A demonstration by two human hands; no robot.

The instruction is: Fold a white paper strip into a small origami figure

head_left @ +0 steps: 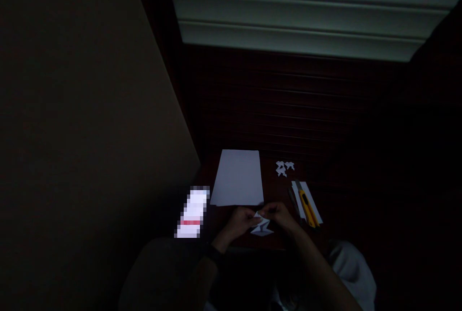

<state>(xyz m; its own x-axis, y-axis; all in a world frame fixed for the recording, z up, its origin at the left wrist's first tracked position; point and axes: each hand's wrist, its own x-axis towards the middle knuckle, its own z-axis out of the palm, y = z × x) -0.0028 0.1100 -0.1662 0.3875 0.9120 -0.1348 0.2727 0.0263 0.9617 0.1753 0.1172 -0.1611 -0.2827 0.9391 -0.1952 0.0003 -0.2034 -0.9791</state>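
Note:
In a dim room both my hands work a small folded piece of white paper [262, 225] at the near edge of a dark wooden table [276, 190]. My left hand [241, 220] pinches its left side with closed fingers. From the other side, my right hand [279, 214] grips its top right corner. The paper shows pointed, folded flaps below my fingers.
A stack of white sheets [238, 177] lies just behind my hands. Small folded paper pieces [283, 167] sit at the back right. A yellow utility knife [308, 207] rests on a paper strip to the right. A lit, blurred screen [193, 212] glows at left, beside a wall.

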